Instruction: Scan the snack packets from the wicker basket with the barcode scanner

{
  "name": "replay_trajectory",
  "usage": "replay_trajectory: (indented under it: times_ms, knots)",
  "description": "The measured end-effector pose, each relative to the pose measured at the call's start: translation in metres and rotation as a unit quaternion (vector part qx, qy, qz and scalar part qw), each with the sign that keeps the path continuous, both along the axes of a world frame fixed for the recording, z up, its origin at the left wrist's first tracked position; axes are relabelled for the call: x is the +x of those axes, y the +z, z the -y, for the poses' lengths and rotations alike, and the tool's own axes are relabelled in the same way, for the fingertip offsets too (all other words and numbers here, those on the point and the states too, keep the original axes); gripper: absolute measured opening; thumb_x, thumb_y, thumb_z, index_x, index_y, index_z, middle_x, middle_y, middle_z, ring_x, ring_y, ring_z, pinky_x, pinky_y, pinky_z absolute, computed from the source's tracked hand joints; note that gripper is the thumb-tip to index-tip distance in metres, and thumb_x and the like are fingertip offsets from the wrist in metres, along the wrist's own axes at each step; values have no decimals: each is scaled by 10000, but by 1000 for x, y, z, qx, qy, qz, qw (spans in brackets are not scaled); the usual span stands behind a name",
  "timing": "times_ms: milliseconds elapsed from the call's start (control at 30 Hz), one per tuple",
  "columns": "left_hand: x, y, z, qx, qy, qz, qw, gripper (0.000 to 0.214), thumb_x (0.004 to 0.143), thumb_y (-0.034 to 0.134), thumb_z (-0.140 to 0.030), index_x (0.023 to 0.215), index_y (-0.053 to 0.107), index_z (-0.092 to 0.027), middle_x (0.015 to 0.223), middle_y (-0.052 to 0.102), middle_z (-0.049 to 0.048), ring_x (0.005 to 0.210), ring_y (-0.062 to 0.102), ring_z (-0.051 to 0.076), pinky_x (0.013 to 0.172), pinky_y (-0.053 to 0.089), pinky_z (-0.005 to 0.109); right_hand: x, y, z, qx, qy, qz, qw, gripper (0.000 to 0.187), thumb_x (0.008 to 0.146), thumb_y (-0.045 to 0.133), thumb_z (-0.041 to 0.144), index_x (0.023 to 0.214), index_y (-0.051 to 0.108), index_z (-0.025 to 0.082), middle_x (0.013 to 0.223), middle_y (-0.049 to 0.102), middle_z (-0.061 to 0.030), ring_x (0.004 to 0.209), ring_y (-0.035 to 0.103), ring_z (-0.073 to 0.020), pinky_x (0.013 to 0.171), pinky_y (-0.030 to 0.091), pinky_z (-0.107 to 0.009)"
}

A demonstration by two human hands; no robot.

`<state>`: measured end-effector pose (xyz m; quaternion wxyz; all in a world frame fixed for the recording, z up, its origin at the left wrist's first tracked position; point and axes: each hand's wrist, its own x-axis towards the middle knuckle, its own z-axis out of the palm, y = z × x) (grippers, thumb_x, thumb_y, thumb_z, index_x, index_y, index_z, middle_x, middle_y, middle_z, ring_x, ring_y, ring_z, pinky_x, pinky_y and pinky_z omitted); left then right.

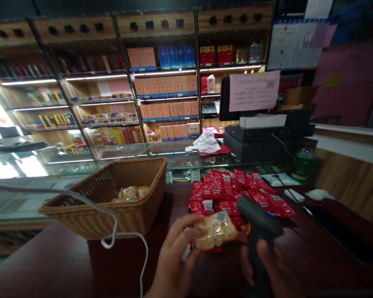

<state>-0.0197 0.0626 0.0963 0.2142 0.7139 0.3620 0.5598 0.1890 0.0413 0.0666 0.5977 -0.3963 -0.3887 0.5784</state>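
Note:
In my left hand (177, 252) is a clear-wrapped snack pack (216, 231) with pale, lumpy contents and a barcode label on top. My right hand (267, 260) grips a dark barcode scanner (261, 219) by its handle, its head close to the right of the pack. Behind both hands lies a heap of red snack packets (219, 186), spread over the dark table (56, 260). To the left stands a wicker basket (136, 213) with several similar clear-wrapped packs (132, 193) inside.
A white cable (115, 223) runs in front of the basket. A monitor with a pink notice (253, 91) and a black till (261, 140) stand at the back right. A green jar (303, 165) and a dark phone-like slab (338, 231) are at right. Stocked shelves (166, 87) line the wall.

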Motion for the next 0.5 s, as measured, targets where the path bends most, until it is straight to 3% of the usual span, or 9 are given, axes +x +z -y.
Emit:
replay_trajectory:
  times_ms: [100,200,267,333,400,500]
  knots:
    - [-3,-6,2,87,-22,-104,991,357,865,617,-104,1080,759,-351,1251,706,97,1141,655,270,961,516,375,-1,-2,0,-13,21,35,999,640,694,686,802,643,589,172,494,493,-1,453,436,-128,464,328,-260]
    - [2,-10,4,60,-54,-93,992,326,875,617,-103,1055,761,-332,1313,677,99,1180,646,263,984,512,357,-5,-7,1,-53,0,29,998,548,700,758,711,755,615,185,511,508,27,461,434,-130,472,339,-259]
    - [7,-10,5,-10,-50,-2,999,236,877,654,-180,1054,745,-308,1363,642,100,1252,600,276,1041,485,381,-8,-7,2,-51,-27,25,998,546,696,769,697,656,563,193,526,490,33,482,433,-122,491,356,-252]
    - [13,-9,4,-123,-37,127,983,278,863,704,-313,1140,695,-296,1376,629,106,1296,563,286,1064,475,397,-9,-4,3,-49,-41,33,997,583,670,778,703,569,512,194,528,476,29,490,432,-118,495,368,-248]
    - [17,-7,2,-271,-69,214,936,453,832,714,-485,1219,641,-264,1300,673,136,1215,624,309,955,556,405,-10,0,3,-50,-59,51,996,568,655,791,685,576,521,191,517,489,27,485,436,-117,485,369,-242]
    - [20,-5,1,-418,-167,224,864,619,696,787,-608,1134,659,-190,1063,760,157,897,744,301,662,615,340,-12,3,1,-47,-97,76,991,498,643,822,605,671,537,198,502,544,26,473,466,-126,481,372,-243]
